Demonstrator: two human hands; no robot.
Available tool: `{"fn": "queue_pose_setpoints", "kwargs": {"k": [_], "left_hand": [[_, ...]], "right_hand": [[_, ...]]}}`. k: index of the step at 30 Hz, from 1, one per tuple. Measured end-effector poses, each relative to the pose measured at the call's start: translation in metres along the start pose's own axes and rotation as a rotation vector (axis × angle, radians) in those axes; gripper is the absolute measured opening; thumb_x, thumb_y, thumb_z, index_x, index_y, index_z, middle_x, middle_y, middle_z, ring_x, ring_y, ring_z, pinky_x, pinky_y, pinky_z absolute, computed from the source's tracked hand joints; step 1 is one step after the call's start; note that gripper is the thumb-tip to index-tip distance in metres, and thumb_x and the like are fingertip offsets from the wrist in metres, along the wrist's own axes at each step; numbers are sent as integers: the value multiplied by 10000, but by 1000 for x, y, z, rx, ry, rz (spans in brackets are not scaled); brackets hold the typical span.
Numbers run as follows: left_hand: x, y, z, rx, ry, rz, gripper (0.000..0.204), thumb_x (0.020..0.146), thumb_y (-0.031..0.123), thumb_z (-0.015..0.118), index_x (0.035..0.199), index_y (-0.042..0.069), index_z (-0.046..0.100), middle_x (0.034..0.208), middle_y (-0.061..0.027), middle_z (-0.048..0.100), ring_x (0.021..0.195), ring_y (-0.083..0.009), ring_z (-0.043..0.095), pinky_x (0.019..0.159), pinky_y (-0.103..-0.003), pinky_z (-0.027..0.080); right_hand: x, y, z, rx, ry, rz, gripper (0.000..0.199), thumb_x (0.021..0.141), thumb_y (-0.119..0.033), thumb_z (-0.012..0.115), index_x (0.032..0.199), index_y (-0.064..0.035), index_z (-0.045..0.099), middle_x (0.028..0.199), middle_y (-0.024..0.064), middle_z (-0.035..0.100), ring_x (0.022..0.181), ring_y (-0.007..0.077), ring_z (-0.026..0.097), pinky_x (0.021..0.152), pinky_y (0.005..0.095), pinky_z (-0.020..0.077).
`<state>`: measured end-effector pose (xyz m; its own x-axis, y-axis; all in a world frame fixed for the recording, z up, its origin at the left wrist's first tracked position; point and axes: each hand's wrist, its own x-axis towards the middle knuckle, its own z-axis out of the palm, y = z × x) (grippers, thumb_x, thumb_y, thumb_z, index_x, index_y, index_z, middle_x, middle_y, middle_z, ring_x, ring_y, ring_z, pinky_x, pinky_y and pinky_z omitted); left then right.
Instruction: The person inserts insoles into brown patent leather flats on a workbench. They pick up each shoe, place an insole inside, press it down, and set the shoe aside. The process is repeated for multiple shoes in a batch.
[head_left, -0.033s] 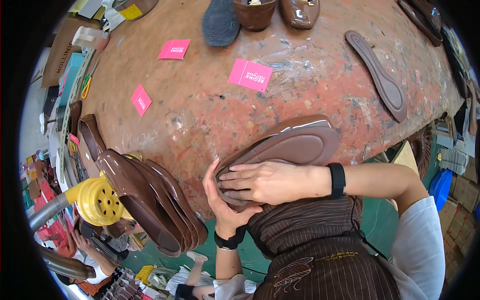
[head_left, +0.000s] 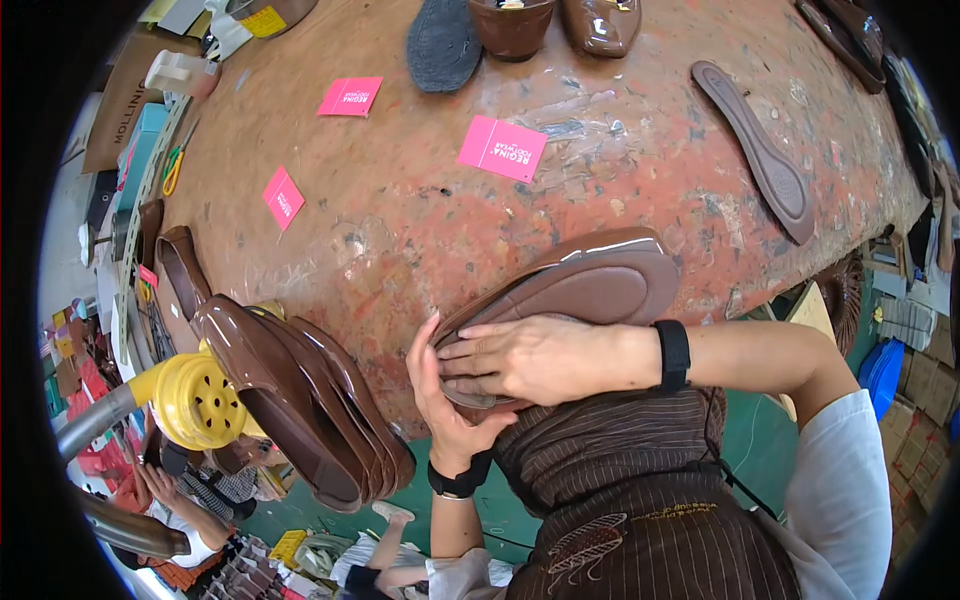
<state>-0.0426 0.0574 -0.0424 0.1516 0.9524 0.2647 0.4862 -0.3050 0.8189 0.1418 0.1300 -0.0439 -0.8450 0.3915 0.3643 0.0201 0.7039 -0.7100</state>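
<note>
- Bench (head_left: pixel 385 235): we see its worn, red-brown top; the shoe lies along the near edge.
- Stack (head_left: pixel 315 385): at left, several glossy brown shoes nest together, well apart from both hands; we cannot tell how finished they are.
- Shoe (head_left: pixel 592 250): it slants before the wearer, left end between the hands, right end beyond the right wrist.
- Insole (head_left: pixel 605 290): it already lies within the shoe; we judge the fitting well along, though the hand hides whether the left part sits flat.
- Spare insole (head_left: pixel 765 165): it lies loose at upper right, outside any shoe.
- Right hand (head_left: pixel 540 360): fingers nearly straight, it lies flat inside the shoe, gripping nothing.
- Left hand (head_left: pixel 450 415): half-curled, it cups the shoe's left end from outside.
- Tags (head_left: pixel 503 148): three pink ones lie beyond the shoe.
</note>
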Motion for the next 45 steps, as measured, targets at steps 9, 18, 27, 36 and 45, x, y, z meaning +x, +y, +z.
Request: {"fn": "queue_pose_setpoints", "kwargs": {"k": [9, 18, 27, 36, 45], "left_hand": [[-3, 10, 4, -71, 175, -153, 222, 892, 222, 518, 974, 43, 417, 1269, -326, 550, 1165, -410, 536, 1029, -500, 384], [-5, 59, 34, 104, 209, -243, 502, 812, 220, 748, 1148, -1, 446, 1503, -321, 295, 1290, -443, 437, 1088, -494, 348], [38, 124, 60, 616, -444, -211, 795, 750, 396, 788, 1362, -34, 519, 1563, -169, 342, 884, -342, 614, 613, -393, 563], [35, 106, 61, 616, -619, -177, 433, 719, 314, 763, 1035, 23, 709, 979, -183, 657, 799, -340, 625, 566, -400, 546], [32, 113, 64, 642, -474, -164, 583, 725, 350, 802, 1168, -5, 667, 1257, -182, 597, 875, -366, 634, 572, -404, 569]], "right_hand": [[-14, -31, -27, -484, -185, 301, 400, 814, -172, 591, 1184, -72, 706, 1336, 111, 625, 1330, 218, 519, 1209, 427, 254], [-10, -25, -77, -690, 370, 508, 315, 773, -103, 663, 1074, -23, 711, 1161, 171, 669, 1220, 348, 569, 1141, 631, 235], [1, -34, -126, -269, 635, 793, 537, 686, -37, 803, 1194, 26, 640, 1071, 198, 570, 1019, 356, 589, 879, 418, 488], [-52, -86, -44, -392, 285, 677, 248, 698, 49, 605, 945, 36, 585, 1236, 226, 609, 1258, 391, 530, 1026, 466, 478], [-5, -11, -63, -344, 61, 856, 644, 682, 72, 607, 1320, 73, 518, 1305, 235, 572, 1302, 415, 474, 1122, 507, 374]]}}
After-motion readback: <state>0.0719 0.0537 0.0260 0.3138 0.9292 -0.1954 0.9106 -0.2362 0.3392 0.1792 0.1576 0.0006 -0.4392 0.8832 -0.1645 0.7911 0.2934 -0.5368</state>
